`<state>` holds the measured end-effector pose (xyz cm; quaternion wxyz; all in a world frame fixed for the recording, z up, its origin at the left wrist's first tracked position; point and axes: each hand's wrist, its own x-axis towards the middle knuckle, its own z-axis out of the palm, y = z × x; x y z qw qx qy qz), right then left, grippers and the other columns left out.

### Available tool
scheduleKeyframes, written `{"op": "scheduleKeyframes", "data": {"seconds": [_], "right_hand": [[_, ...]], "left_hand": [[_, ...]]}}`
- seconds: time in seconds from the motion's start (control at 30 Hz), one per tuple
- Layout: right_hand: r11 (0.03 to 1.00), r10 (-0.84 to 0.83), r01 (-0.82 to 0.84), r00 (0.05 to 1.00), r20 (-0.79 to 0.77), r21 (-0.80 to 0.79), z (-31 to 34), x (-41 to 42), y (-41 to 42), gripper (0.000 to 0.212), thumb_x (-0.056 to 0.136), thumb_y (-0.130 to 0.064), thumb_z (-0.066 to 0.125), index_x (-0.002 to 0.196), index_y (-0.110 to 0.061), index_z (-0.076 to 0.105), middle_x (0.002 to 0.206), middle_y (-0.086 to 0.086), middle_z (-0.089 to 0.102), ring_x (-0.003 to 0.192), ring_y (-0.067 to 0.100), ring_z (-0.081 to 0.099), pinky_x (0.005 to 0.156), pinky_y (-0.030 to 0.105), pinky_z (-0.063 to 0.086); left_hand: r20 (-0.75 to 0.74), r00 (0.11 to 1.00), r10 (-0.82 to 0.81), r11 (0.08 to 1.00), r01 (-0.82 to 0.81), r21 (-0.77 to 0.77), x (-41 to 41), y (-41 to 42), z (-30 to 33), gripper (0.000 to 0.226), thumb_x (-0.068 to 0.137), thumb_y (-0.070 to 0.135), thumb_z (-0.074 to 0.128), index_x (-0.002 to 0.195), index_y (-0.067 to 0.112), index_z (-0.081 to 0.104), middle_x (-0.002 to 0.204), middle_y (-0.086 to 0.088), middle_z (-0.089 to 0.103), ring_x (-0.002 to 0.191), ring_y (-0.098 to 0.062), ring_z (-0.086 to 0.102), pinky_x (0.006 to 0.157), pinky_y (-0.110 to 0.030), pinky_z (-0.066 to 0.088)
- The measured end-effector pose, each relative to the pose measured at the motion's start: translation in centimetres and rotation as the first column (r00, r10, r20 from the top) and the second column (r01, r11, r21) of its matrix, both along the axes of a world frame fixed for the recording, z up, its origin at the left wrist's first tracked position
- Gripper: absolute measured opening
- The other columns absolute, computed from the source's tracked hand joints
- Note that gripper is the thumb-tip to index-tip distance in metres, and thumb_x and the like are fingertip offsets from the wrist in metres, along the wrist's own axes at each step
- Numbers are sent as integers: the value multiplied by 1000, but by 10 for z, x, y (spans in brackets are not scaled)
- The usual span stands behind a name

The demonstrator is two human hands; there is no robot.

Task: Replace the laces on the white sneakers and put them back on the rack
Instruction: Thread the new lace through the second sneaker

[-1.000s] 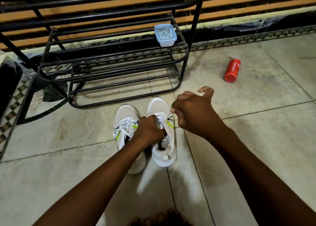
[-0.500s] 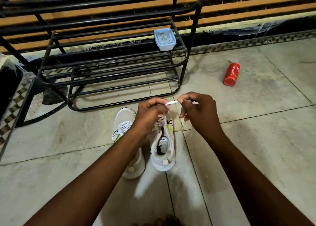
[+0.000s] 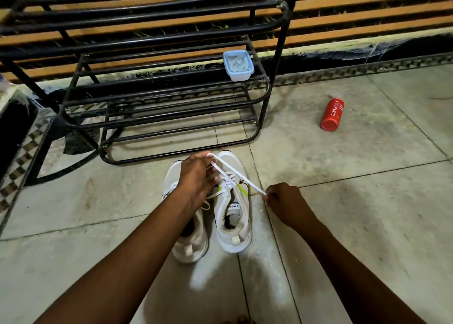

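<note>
Head view: my left hand point(image 3: 196, 176) and right hand point(image 3: 284, 201) each pinch the flat white lace point(image 3: 241, 178) above the white sneakers point(image 3: 232, 216) on the tiled floor point(image 3: 343, 213), before the black metal rack point(image 3: 171, 103); a red bottle point(image 3: 332, 115) lies well apart.

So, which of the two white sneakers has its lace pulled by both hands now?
The right sneaker, nearer the red bottle. Its lace runs taut from the left hand to the right hand. The left sneaker lies partly under the left forearm.

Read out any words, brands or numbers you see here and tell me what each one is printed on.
"CINTHOL", in white letters along the red bottle lying on the floor; the smaller print beside it is too blurred to read.
Tongue label of the right sneaker: dark lettering, too small to read.
</note>
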<state>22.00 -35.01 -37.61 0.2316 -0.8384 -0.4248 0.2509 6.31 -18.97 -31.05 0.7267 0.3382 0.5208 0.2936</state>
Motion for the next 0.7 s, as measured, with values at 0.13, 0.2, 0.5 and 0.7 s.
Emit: {"op": "scheduleKeyframes", "data": {"seconds": [0.13,0.2,0.5,0.7], "right_hand": [[996,28,-21,995,93,-83,-3,2,-5,20,95,-16,63,80,-6,70,76,10,64,76,25,60,62,28,34],[993,30,-15,991,132,-114,-5,4,-7,20,94,-17,65,75,-12,66,75,7,58,81,29,63,63,28,35],[919,-182,324,855,-485,227,26,-10,6,13,92,3,62,80,5,66,65,19,71,53,26,69,55,34,60],[833,-75,473,611,-788,287,38,-24,24,21,81,11,75,98,15,64,88,35,70,82,43,75,76,42,63]], "left_hand": [[-75,997,23,1000,-22,16,-3,6,-4,14,102,3,54,109,10,63,69,-7,59,49,-14,53,48,-26,46],[-64,998,24,1000,-25,-1,-4,9,-4,14,102,1,52,108,8,62,66,-7,57,47,-13,51,45,-25,46],[-359,924,-130,912,254,323,-16,-8,-8,40,84,-6,67,112,21,57,76,3,70,66,-15,66,67,-34,58],[-716,642,-273,544,717,436,-33,-45,-20,44,61,19,82,96,26,57,82,1,64,74,-17,62,66,-31,51]]}}
